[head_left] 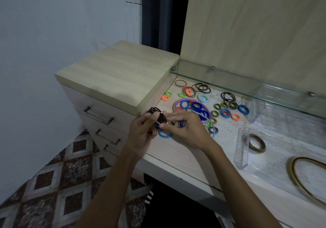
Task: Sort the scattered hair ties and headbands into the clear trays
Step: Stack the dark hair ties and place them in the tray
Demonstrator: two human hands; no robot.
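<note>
My left hand [143,130] grips a bundle of thin brown hair ties [157,115] above the desk's left front edge. My right hand [185,127] pinches the same bundle from the right and covers part of the pile. A blue fabric tie [165,134] lies just under both hands. Many coloured ties and purple headbands [202,106] lie scattered on the desk [176,150] behind my hands. A clear tray [241,150] at the right holds an olive-brown tie [257,143]. A second clear tray [261,107] stands behind it. An olive headband [303,178] lies at the far right.
A drawer cabinet [114,72] rises higher than the desk on the left. A glass shelf [247,88] overhangs the back of the desk. A wooden panel stands behind it. Patterned floor tiles [61,183] show below left.
</note>
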